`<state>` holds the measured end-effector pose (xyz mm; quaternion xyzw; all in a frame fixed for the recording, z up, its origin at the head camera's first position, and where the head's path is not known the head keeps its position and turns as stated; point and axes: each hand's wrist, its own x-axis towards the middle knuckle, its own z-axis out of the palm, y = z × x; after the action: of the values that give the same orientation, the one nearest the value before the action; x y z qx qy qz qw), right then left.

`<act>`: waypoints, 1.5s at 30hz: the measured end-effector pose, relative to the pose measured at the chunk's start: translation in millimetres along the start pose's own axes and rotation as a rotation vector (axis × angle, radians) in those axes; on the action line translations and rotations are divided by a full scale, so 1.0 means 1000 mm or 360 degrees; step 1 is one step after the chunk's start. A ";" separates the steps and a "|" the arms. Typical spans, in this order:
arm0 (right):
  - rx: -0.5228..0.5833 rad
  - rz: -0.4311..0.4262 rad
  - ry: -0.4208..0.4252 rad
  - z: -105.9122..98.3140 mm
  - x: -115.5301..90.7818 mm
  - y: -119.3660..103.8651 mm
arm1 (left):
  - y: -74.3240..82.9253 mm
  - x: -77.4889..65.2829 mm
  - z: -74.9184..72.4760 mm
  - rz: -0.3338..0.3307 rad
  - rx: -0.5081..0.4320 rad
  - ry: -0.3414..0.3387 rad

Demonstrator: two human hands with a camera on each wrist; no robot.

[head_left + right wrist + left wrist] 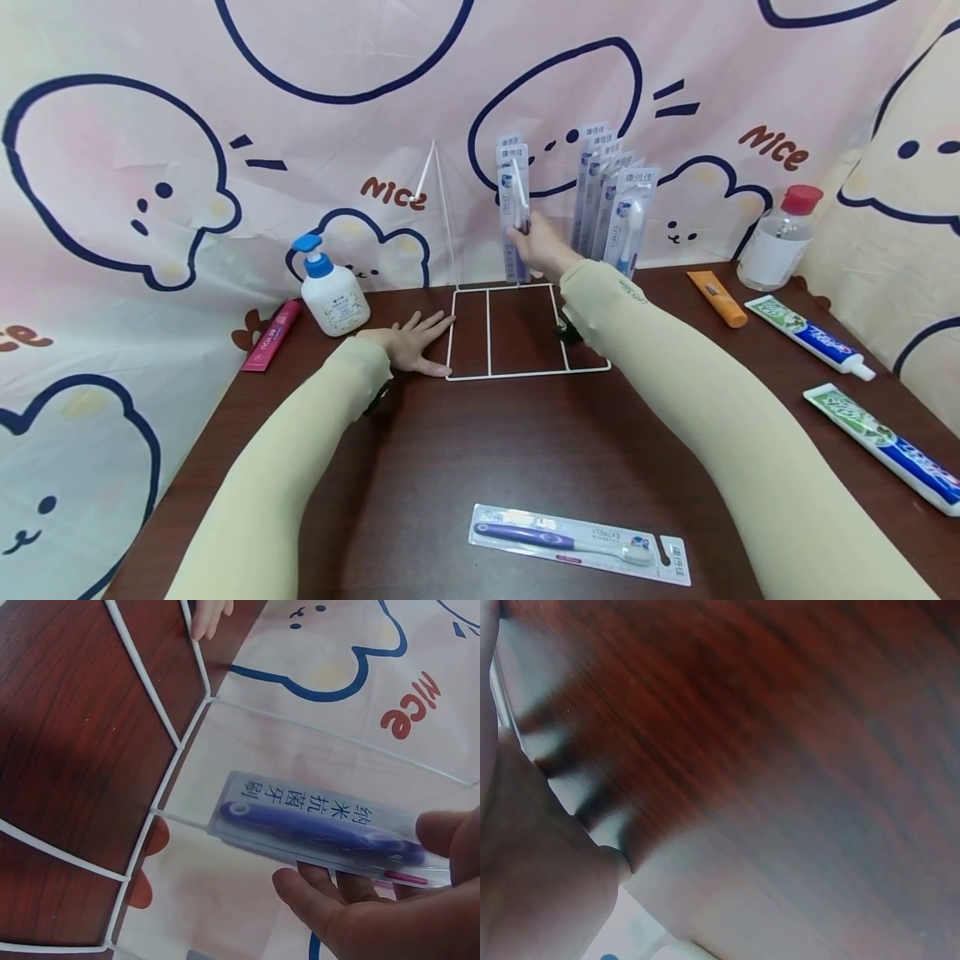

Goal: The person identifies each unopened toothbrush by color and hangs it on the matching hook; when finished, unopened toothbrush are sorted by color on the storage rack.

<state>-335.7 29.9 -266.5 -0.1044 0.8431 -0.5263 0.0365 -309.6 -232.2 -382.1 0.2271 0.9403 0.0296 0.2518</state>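
A white wire rack (489, 333) stands at the back of the table, its upright part against the patterned cloth. My left hand (411, 340) lies spread on the table, fingertips right at the left edge of the rack's base. Higher up, my right hand (542, 243) grips a packaged toothbrush (513, 187) at a rack hook, with another pack behind it. In the right wrist view, the thumb lies over this purple-handled toothbrush (322, 832) and the fingers under it. Several more packaged toothbrushes (626, 221) hang in a row to the right of that hand.
One packaged toothbrush (577, 543) lies at the table's front. On the left are a blue-topped pump bottle (335, 300) and a pink tube (272, 336). An orange tube (717, 298), a red-capped bottle (776, 242) and two toothpaste tubes (810, 335) lie or stand on the right.
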 end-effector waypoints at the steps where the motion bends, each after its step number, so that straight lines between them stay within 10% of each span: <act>1: 0.0021 0.0015 0.0000 0.000 -0.001 0.002 | 0.000 0.000 0.000 -0.0001 0.0000 -0.0002; 12: -0.0109 0.0140 -0.0070 0.003 -0.050 0.021 | 0.001 0.001 0.002 -0.0005 -0.0009 -0.0017; 23: -0.1338 -0.0407 -0.0862 0.028 -0.197 0.042 | -0.002 0.002 0.000 0.0000 0.0025 -0.0015; 30: -0.1570 -0.0691 -0.0887 0.034 -0.264 0.063 | -0.003 0.005 0.000 -0.0015 0.0006 -0.0020; 45: -0.1584 -0.0859 -0.0692 0.029 -0.266 0.075 | -0.002 0.004 0.000 0.0008 0.0004 0.0013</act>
<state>-81.5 93.8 -359.5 -0.4242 0.9050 -0.0262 0.0199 -313.6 -232.5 -384.5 0.2297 0.9408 0.0299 0.2474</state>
